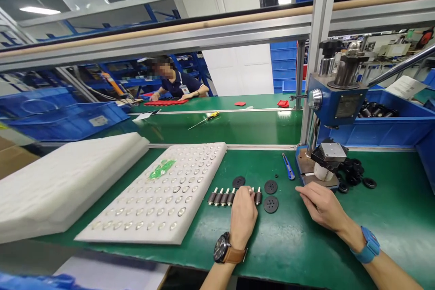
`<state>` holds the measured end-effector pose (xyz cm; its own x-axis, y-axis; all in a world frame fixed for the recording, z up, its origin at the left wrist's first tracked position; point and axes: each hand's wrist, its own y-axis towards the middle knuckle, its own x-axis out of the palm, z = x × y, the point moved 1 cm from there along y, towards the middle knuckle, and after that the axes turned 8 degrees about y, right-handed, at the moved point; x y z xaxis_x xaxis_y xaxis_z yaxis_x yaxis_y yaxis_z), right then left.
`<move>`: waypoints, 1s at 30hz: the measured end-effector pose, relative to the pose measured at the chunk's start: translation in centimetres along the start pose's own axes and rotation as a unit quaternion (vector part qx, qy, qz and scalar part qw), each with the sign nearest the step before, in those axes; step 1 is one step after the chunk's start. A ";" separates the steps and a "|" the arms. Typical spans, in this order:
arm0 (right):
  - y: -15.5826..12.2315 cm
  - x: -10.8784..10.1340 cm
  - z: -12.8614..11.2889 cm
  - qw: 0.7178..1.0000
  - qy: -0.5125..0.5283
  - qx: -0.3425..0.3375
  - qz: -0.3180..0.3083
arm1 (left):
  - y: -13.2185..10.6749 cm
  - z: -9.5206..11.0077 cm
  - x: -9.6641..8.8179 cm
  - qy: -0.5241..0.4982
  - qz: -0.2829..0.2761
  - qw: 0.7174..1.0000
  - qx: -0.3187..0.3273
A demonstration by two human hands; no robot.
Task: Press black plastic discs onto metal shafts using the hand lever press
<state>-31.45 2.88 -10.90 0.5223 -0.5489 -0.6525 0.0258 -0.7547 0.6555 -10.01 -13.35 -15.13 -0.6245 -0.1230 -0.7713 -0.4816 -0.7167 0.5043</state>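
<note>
My left hand (244, 213), with a watch on its wrist, is over a row of small dark cylinders with pale shafts (224, 197). Its fingers are curled closed at the row, and the hand covers part of it; what they grip is hidden. Black round discs (271, 204) lie around the row, two of them just right of this hand. My right hand (321, 206), wearing a blue wristband, hovers in front of the base of a blue hand press (340, 99). Its fingers stretch loosely leftward, with nothing visible in them.
A white foam tray (200, 181) with rows of round pockets lies left, beside thicker foam (84, 176). A blue utility knife (288, 166) and black rings (353, 170) lie near the press. Blue bins (390, 131) stand behind. Across the bench, a person (180, 86) handles red material.
</note>
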 end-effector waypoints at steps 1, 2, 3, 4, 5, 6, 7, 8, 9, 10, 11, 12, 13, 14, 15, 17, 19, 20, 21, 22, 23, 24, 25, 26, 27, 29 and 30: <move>0.0 -0.3 0.0 1.000 0.005 0.012 0.015 | 0.0 -0.3 0.1 -0.037 0.001 0.999 -0.022; 0.0 -0.5 0.0 0.999 0.011 0.025 0.032 | 0.1 -0.5 0.1 -0.074 0.007 0.996 -0.048; 0.1 -0.5 -0.1 0.998 0.018 0.038 0.048 | 0.3 -0.7 -0.1 -0.107 0.022 0.991 -0.076; 0.2 -0.3 -0.2 0.997 0.028 0.047 0.058 | 0.7 -0.8 -0.4 -0.135 0.044 0.984 -0.104; 0.3 0.0 -0.5 0.996 0.043 0.052 0.055 | 1.1 -0.7 -0.8 -0.167 0.067 0.976 -0.126; 0.5 0.6 -0.8 0.996 0.058 0.050 0.035 | 1.7 -0.4 -1.3 -0.209 0.085 0.964 -0.142; 0.6 1.4 -1.2 0.997 0.067 0.040 -0.003 | 2.6 0.1 -1.8 -0.258 0.091 0.949 -0.156; 0.7 2.3 -1.6 0.996 0.065 0.026 -0.053 | 3.5 0.7 -2.2 -0.314 0.083 0.931 -0.167; 0.7 3.2 -2.0 0.993 0.052 0.012 -0.104 | 4.7 1.3 -2.5 -0.370 0.062 0.910 -0.176; 0.7 4.0 -2.3 0.989 0.033 0.003 -0.147 | 5.9 2.1 -2.7 -0.412 0.033 0.892 -0.184; 0.8 4.7 -2.5 0.984 0.013 0.000 -0.177 | 7.1 2.8 -2.8 -0.447 0.002 0.874 -0.192; 0.8 5.2 -2.6 0.981 -0.001 0.002 -0.191 | 8.2 3.5 -2.7 -0.478 -0.034 0.855 -0.196; 0.8 5.5 -2.6 0.981 -0.009 0.009 -0.195 | 9.2 4.2 -2.5 -0.506 -0.070 0.837 -0.197; 0.7 5.7 -2.6 0.981 -0.011 0.015 -0.194 | 9.9 4.8 -2.2 -0.528 -0.106 0.820 -0.191; 0.7 5.8 -2.5 0.981 -0.014 0.018 -0.193 | 10.5 5.3 -1.8 -0.544 -0.139 0.808 -0.180; 0.5 5.7 -2.3 0.982 -0.026 0.013 -0.189 | 10.8 6.1 -0.8 -0.555 -0.184 0.798 -0.147; 0.4 5.5 -2.1 0.987 -0.027 0.019 -0.159 | 10.4 6.4 0.2 -0.558 -0.202 0.796 -0.120; 0.3 5.3 -1.9 0.991 -0.012 0.045 -0.125 | 10.0 6.4 0.5 -0.560 -0.206 0.794 -0.116; 0.3 5.0 -1.6 0.992 0.019 0.096 -0.078 | 9.6 6.3 0.8 -0.564 -0.209 0.791 -0.117; 0.2 4.6 -1.3 0.984 0.063 0.166 -0.023 | 9.2 6.1 0.9 -0.565 -0.211 0.788 -0.121; 0.2 4.2 -1.1 0.963 0.115 0.241 0.030 | 8.9 5.9 0.9 -0.565 -0.212 0.788 -0.124; 0.2 3.7 -0.8 0.933 0.168 0.310 0.074 | 8.8 5.7 0.8 -0.560 -0.215 0.790 -0.124; 0.2 3.3 -0.6 0.901 0.213 0.362 0.105 | 8.7 5.5 0.7 -0.553 -0.219 0.795 -0.120; 0.3 2.9 -0.5 0.877 0.246 0.394 0.126 | 8.6 5.4 0.5 -0.545 -0.227 0.799 -0.113; 0.4 2.6 -0.4 0.862 0.265 0.409 0.138 | 8.5 5.3 0.4 -0.537 -0.239 0.803 -0.105; 0.4 2.1 -0.3 0.856 0.271 0.415 0.150 | 8.2 5.6 0.2 -0.517 -0.272 0.807 -0.086; 0.4 2.0 -0.3 0.857 0.266 0.412 0.156 | 7.9 5.9 0.1 -0.508 -0.289 0.808 -0.076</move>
<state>-30.14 1.58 -11.79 0.7155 -0.6934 -0.0847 -0.6818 -0.7196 0.1320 -17.50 -15.02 -8.97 -0.5416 0.8340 -0.1058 -0.8406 -0.5382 0.0612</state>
